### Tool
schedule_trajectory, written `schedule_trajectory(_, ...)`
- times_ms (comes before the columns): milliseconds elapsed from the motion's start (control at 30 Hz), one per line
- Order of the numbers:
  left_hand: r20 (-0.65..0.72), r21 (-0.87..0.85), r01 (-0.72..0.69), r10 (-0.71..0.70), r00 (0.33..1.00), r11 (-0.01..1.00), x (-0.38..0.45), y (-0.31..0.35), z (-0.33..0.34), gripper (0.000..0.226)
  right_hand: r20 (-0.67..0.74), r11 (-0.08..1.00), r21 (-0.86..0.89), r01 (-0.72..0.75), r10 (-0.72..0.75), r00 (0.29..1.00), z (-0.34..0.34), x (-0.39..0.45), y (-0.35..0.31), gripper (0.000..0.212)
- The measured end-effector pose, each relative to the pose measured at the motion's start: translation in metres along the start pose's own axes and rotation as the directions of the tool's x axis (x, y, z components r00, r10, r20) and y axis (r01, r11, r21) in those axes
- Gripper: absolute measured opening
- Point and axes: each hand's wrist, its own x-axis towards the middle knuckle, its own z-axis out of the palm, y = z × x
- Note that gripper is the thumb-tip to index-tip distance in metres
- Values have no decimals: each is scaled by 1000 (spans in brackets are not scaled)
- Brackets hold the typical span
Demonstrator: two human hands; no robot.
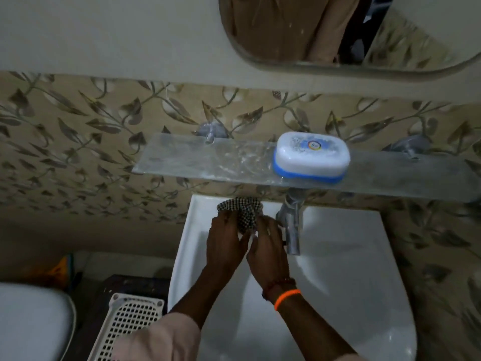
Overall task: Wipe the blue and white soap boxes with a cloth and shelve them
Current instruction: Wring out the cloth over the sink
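**Both hands on the cloth, over the sink's back rim**

Dim light; detail was poor. Left hand (226, 241) and right hand (268, 243) met above the white sink (338, 269), each grip curled onto the checked cloth (240, 211). The cloth's lower part was hidden between the palms; only its bunched top showed, against the sink's rear edge. Whether the hands held anything besides the cloth could not be made out.

One blue and white soap box (311, 157) sat closed on the glass shelf (208, 158), right of centre, its blue base at the shelf's front edge. The shelf's left half lay bare and smeared. No second box was in view.

The metal tap (290, 225) stood just beside the right hand, under the shelf. A white mesh basket (125, 324) lay lower left, cut off by the frame. The mirror (338, 35) above was cut off at the top.
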Motion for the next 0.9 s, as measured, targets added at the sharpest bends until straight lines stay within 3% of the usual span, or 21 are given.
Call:
schedule_trajectory(133,-15,72,-20,21,1000,997,19,-2,6,39,22,984,-175,-37,42,999,27,29,11,53)
schedule_trajectory(233,-28,38,-46,47,999,998,26,-6,4,30,37,943,-329,-43,58,998,31,46,14,38)
schedule_trajectory(333,-49,-34,-86,84,995,996,29,-12,-2,37,15,937,-342,-67,77,997,27,54,13,21)
schedule_trajectory(433,-73,-92,-127,120,990,988,31,-21,-12,37,-10,974,-209,-81,81,997,20,51,15,18)
schedule_trajectory(533,-89,-157,-150,137,987,976,26,-28,-26,20,33,1000,-19,-20,20,999,11,43,12,24)
schedule_trajectory(700,-47,-254,-198,192,980,947,5,-22,-67,18,-5,960,281,13,-12,1000,-12,29,-3,32)
schedule_trajectory(800,1,-257,-258,268,964,931,-9,-12,-98,19,137,906,422,-23,-39,990,-31,20,-14,30)
schedule_trajectory(900,23,-238,-311,326,945,920,-25,-5,-127,19,353,906,423,-19,-146,924,-48,15,-27,38)
